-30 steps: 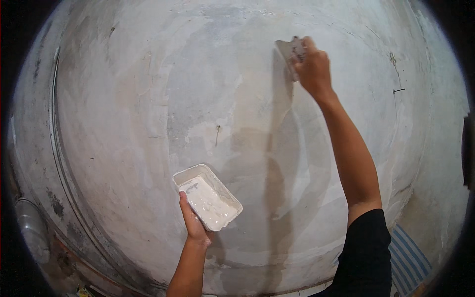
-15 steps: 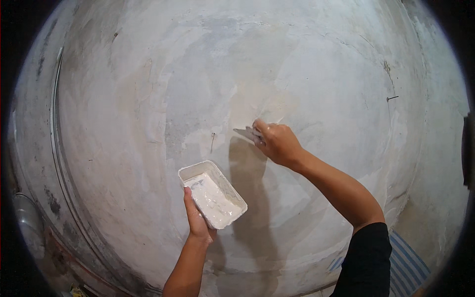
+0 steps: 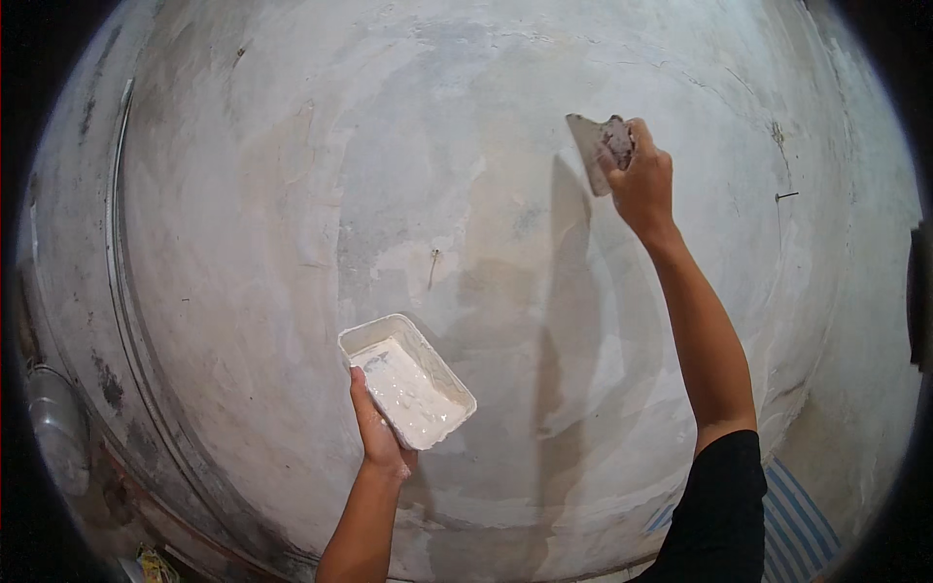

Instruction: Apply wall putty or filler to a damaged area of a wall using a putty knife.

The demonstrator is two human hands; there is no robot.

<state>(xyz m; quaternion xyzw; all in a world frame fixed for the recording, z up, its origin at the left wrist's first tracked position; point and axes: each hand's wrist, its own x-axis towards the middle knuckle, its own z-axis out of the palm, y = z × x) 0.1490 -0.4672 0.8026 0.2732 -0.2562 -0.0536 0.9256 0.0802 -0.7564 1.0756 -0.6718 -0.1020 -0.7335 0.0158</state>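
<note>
My left hand (image 3: 377, 428) grips a white rectangular plastic tub (image 3: 452, 387) from below, its thumb over the near left rim. Wet off-white filler (image 3: 408, 389) coats the tub's floor and smears its walls. Higher up and to the right, my right hand (image 3: 641, 180) is closed round the smeared handle of a putty knife (image 3: 589, 155). The wide flat blade points left, close to the patchy plastered wall (image 3: 408, 126); whether its edge touches the wall I cannot tell. Shadows of the arm and knife fall on the wall below.
A nail (image 3: 785, 196) juts from the wall at the right, and a small hook or wire (image 3: 434, 264) left of centre. A pipe or cable (image 3: 115, 194) runs down the left side. A silvery rounded container (image 3: 58, 423) stands lower left, striped blue cloth (image 3: 799, 525) lower right.
My right hand has moved up and to the right with the putty knife, whose blade now shows its broad face. The tub stays nearly in place, and the view has shifted slightly.
</note>
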